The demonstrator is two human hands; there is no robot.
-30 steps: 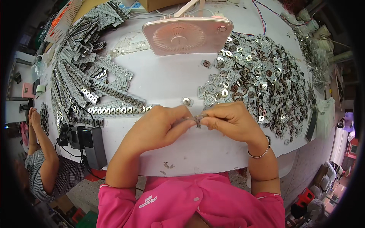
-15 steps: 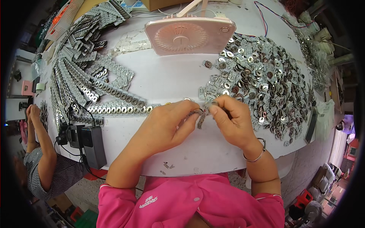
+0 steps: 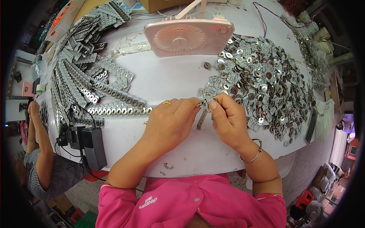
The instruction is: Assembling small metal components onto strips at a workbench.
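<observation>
Both hands meet above the white table, close in front of the fan. My left hand (image 3: 169, 119), with a yellow ring on one finger, is closed, and its fingertips pinch a small metal piece (image 3: 201, 103). Touching close beside it, my right hand (image 3: 231, 118) grips a small grey metal part (image 3: 214, 100) between thumb and forefinger. A narrow greyish strip (image 3: 202, 121) lies or hangs just below the fingertips; which cannot be told. Rows of metal plates with round discs (image 3: 121, 111) end at my left hand. Beyond my right hand spreads a big heap of loose disc plates (image 3: 262, 79).
A pink fan (image 3: 186, 38) stands at the back middle. Many joined strips (image 3: 76, 76) pile up at the left, near a black power box (image 3: 93, 148) with cables. A co-worker's arm (image 3: 43, 140) is at far left. Tiny scraps (image 3: 167, 166) lie by the front edge.
My left hand has turned, its thumb tucking out of sight and the ring now showing. My right hand has shifted slightly left. The small parts between the fingertips show more clearly.
</observation>
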